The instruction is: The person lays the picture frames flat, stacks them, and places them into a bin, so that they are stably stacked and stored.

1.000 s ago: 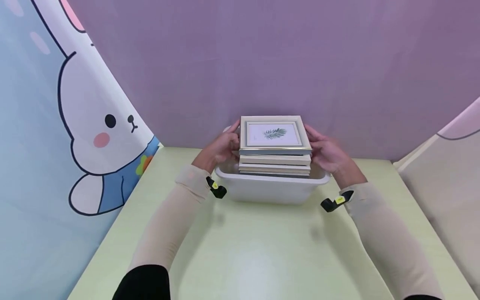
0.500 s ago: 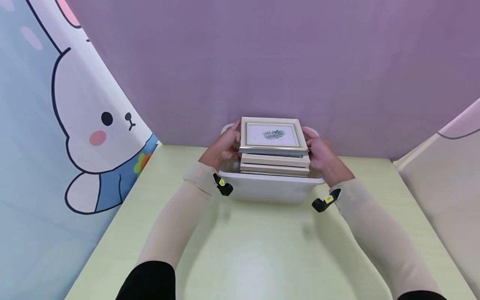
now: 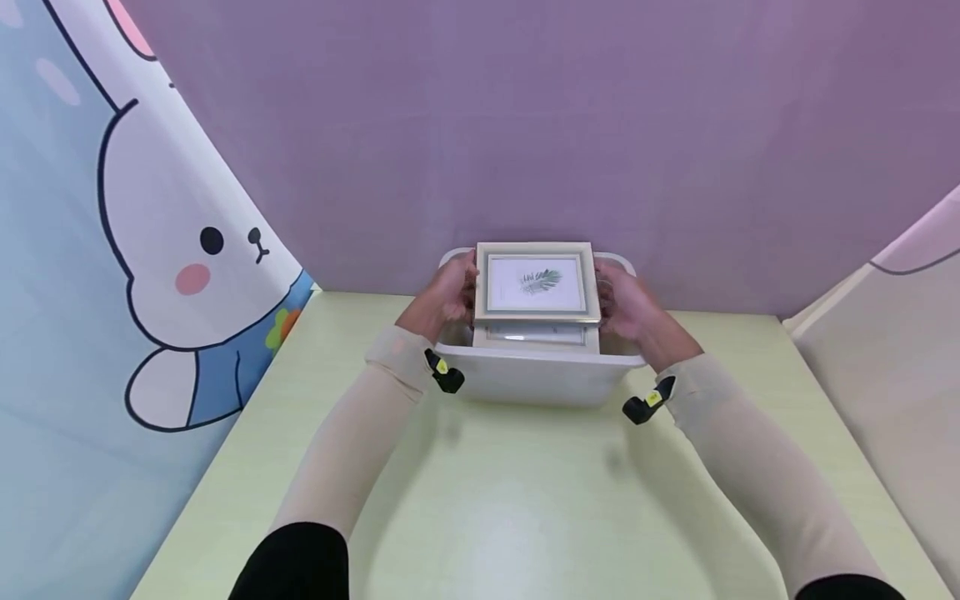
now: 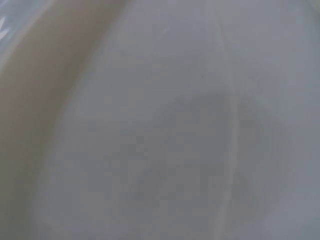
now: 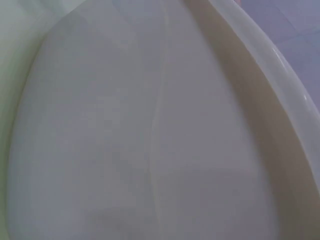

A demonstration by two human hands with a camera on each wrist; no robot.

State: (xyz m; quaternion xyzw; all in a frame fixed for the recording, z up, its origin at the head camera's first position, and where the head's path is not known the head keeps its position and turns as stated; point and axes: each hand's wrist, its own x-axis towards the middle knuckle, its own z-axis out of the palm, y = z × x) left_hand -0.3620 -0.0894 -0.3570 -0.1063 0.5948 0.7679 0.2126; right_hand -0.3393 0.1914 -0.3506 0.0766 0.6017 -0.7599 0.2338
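Observation:
In the head view, a cream picture frame [image 3: 536, 318] with a green feather-like leaf print lies on top of a stack inside a white plastic tub [image 3: 536, 379]. The front edge of a lower picture frame [image 3: 536, 342] shows beneath it. My left hand [image 3: 446, 293] grips the stack's left side, and my right hand [image 3: 630, 302] grips its right side. Both hands reach down within the tub's rim, so some fingertips are hidden. Only the pale outer wall of the tub [image 4: 150, 125] fills the left wrist view. The right wrist view likewise shows the tub's wall [image 5: 110, 125].
The tub stands at the back of a pale green table [image 3: 517, 492], close to a purple wall [image 3: 525, 117]. A rabbit-print curtain [image 3: 172, 225] hangs at the left. An off-white panel [image 3: 892, 367] runs along the right side.
The picture frames have sunk lower into the tub between my hands, and the one below now shows part of its face. My right hand has moved inward to the left.

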